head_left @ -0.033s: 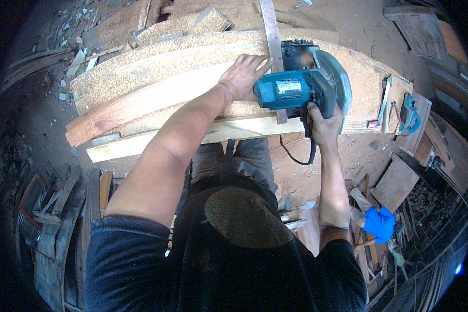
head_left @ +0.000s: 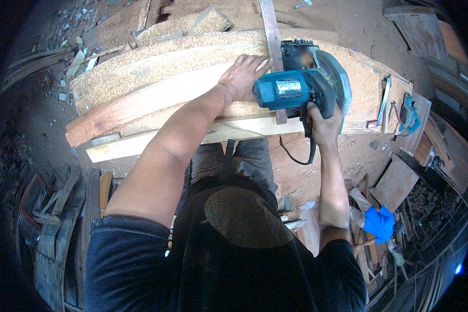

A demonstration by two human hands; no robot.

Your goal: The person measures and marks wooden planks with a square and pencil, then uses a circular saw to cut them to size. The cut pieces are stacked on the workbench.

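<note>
My right hand (head_left: 324,127) is wrapped round the rear handle of a teal circular saw (head_left: 285,90). The saw rests on a reddish plank (head_left: 151,101) that lies across the sawdust-strewn bench (head_left: 366,99). My left hand (head_left: 241,78) lies on the plank with fingers spread, just left of the saw's motor. Its fingertips reach toward a narrow flat bar (head_left: 269,23) set crosswise along the saw's left side. A pale wooden strip (head_left: 125,147) runs along the bench's near edge. The black cord (head_left: 294,156) loops below the saw. The blade is hidden.
At the bench's right end lie a square with a wooden handle (head_left: 386,104) and a second teal power tool (head_left: 410,117). A person in a blue shirt (head_left: 379,224) bends at lower right. Old boards (head_left: 60,244) are piled at lower left.
</note>
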